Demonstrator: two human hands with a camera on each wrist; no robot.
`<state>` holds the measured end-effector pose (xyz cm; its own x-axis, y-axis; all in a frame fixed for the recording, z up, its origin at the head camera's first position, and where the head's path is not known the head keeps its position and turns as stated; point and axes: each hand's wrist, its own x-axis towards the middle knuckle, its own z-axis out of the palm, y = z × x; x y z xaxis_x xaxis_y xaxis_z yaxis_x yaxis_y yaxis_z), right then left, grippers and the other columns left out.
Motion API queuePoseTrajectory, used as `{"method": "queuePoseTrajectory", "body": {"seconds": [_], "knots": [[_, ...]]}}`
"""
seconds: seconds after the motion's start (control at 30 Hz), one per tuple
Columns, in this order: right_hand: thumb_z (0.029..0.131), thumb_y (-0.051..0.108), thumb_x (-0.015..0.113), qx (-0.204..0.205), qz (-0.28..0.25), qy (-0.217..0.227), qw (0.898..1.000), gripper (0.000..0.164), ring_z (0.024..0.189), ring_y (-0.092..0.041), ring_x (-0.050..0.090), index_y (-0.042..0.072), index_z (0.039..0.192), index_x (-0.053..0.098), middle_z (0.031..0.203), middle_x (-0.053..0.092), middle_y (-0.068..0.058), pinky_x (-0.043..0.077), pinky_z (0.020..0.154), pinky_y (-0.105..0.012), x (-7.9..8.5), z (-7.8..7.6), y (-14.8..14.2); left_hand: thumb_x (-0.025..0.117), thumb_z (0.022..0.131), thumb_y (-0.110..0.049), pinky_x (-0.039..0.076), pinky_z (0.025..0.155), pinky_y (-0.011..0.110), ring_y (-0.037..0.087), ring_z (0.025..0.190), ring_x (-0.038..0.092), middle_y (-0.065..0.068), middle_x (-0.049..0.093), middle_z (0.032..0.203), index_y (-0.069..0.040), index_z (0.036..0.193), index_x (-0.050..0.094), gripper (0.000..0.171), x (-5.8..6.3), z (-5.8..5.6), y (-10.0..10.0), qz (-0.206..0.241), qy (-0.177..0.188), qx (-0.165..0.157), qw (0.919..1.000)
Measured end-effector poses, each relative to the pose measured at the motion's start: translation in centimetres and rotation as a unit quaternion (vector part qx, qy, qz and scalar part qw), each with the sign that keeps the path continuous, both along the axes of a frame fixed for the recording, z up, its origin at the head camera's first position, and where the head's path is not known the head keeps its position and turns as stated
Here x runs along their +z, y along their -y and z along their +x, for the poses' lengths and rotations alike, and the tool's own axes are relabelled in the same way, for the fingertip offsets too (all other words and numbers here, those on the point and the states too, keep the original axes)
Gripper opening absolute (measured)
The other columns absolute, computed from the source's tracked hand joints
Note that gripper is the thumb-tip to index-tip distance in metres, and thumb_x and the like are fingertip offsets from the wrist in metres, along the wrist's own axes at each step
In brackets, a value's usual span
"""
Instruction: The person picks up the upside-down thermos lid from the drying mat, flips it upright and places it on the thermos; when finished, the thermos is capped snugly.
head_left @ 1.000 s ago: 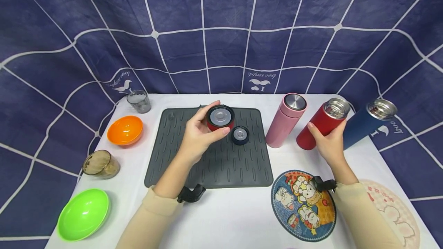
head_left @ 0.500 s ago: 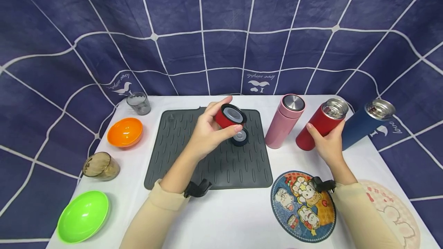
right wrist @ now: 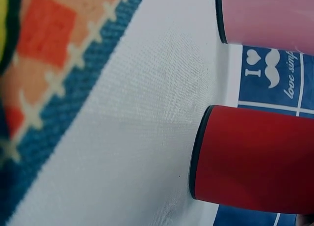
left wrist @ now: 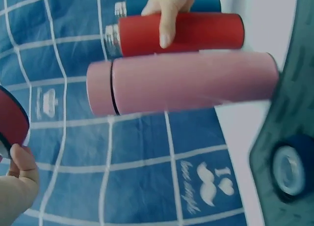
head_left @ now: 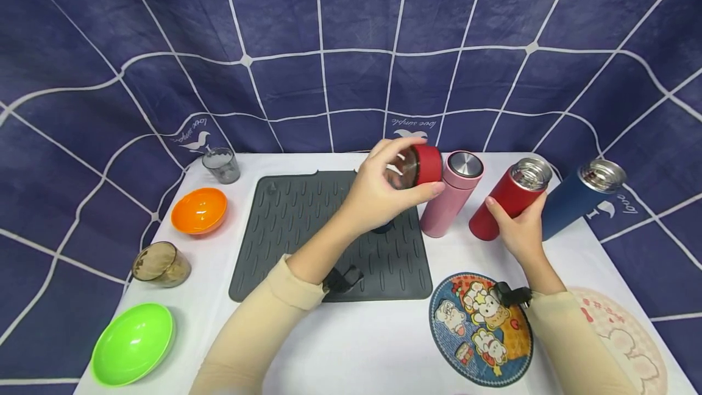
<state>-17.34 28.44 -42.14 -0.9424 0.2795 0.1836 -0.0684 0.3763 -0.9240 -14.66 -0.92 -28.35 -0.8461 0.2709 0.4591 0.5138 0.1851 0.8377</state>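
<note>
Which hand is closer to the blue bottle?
The right hand. It grips the red bottle, just left of the blue bottle. The left hand is farther left, holding the red lid.

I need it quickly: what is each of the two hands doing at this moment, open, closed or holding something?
Left hand: holding the red lid.
Right hand: holding the red bottle.
</note>
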Motion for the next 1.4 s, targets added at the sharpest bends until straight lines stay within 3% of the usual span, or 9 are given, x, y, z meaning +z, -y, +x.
{"method": "queuePoseTrajectory", "body": {"seconds": [0.17,0.4,0.47,0.57,0.73,0.97,1.07,1.17,1.4], "knots": [[0.083,0.015,0.070,0.021,-0.016,-0.039,0.999,0.084,0.125,-0.010,0.041,0.030,0.143,0.013,0.138,0.039,0.003,0.045,0.099,-0.028,0.7,0.4,0.5,0.077,0.073,-0.044,0.045,0.078,0.015,0.005,0.097,0.047,-0.003,0.047,0.108,-0.026,0.130,0.055,0.064,1.3,-0.9,-4.6,-0.128,-0.045,-0.002,0.9907],[0.083,0.006,0.066,0.063,-0.018,-0.098,0.993,0.083,0.132,-0.011,0.037,0.024,0.143,0.012,0.146,0.034,-0.007,0.032,0.104,-0.013,-0.1,-0.3,0.1,0.071,0.075,-0.050,0.037,0.081,0.016,0.010,0.100,0.042,-0.002,0.048,0.114,-0.026,0.142,0.042,0.077,1.4,-1.8,-11.1,-0.309,-0.112,0.024,0.9442],[0.085,0.008,0.064,0.050,0.009,-0.087,0.995,0.081,0.132,-0.008,0.036,0.023,0.144,0.011,0.146,0.034,-0.008,0.029,0.105,-0.014,-0.6,-0.5,-0.3,0.071,0.075,-0.049,0.036,0.084,0.018,0.010,0.103,0.043,-0.003,0.049,0.117,-0.024,0.144,0.038,0.080,1.0,-2.0,-12.7,-0.336,-0.115,0.038,0.9341],[0.088,0.012,0.061,0.024,0.078,-0.074,0.994,0.065,0.126,-0.011,0.042,0.015,0.142,0.026,0.137,0.045,-0.011,0.030,0.102,-0.016,-1.4,-0.9,-1.0,0.073,0.075,-0.046,0.035,0.090,0.018,0.010,0.108,0.044,-0.003,0.052,0.121,-0.020,0.142,0.036,0.081,0.3,-2.2,-14.7,-0.345,-0.113,0.053,0.9302],[0.084,0.009,0.063,0.007,0.160,-0.096,0.982,0.042,0.108,-0.032,0.050,-0.006,0.121,0.050,0.111,0.057,-0.023,0.032,0.095,-0.029,-1.7,-0.9,-1.4,0.075,0.076,-0.045,0.033,0.094,0.020,0.013,0.109,0.047,-0.003,0.054,0.125,-0.014,0.136,0.038,0.077,-0.7,-2.2,-17.1,-0.360,-0.140,0.083,0.9186],[0.080,0.005,0.065,0.015,0.152,-0.115,0.982,0.048,0.106,-0.020,0.048,-0.006,0.123,0.046,0.111,0.054,-0.020,0.028,0.095,-0.022,-1.7,-0.9,-1.4,0.073,0.078,-0.037,0.033,0.097,0.019,0.013,0.111,0.047,-0.003,0.054,0.132,-0.012,0.138,0.039,0.073,-1.6,-2.9,-18.5,-0.339,-0.153,0.122,0.9201],[0.082,0.008,0.066,0.016,0.142,-0.116,0.983,0.055,0.114,-0.024,0.045,-0.001,0.131,0.042,0.121,0.051,-0.019,0.027,0.098,-0.021,-1.7,-1.0,-1.5,0.072,0.080,-0.039,0.032,0.098,0.018,0.012,0.115,0.046,-0.003,0.051,0.138,-0.013,0.141,0.036,0.075,-1.6,-3.4,-18.8,-0.332,-0.142,0.115,0.9254],[0.084,0.007,0.065,0.018,0.108,-0.111,0.988,0.063,0.119,-0.011,0.041,0.008,0.138,0.033,0.129,0.046,-0.012,0.026,0.100,-0.019,-1.5,-1.1,-1.3,0.069,0.082,-0.039,0.031,0.100,0.018,0.012,0.120,0.045,-0.002,0.048,0.141,-0.014,0.143,0.036,0.074,-1.6,-3.8,-18.8,-0.327,-0.132,0.106,0.9296],[0.086,0.007,0.063,0.015,0.066,-0.102,0.992,0.069,0.118,0.001,0.038,0.011,0.141,0.022,0.131,0.041,-0.009,0.027,0.099,-0.014,0.1,0.2,-0.2,0.066,0.084,-0.039,0.028,0.106,0.018,0.011,0.129,0.044,0.000,0.049,0.142,-0.014,0.139,0.046,0.063,-1.6,-4.2,-19.1,-0.342,-0.123,0.092,0.9269]]}}
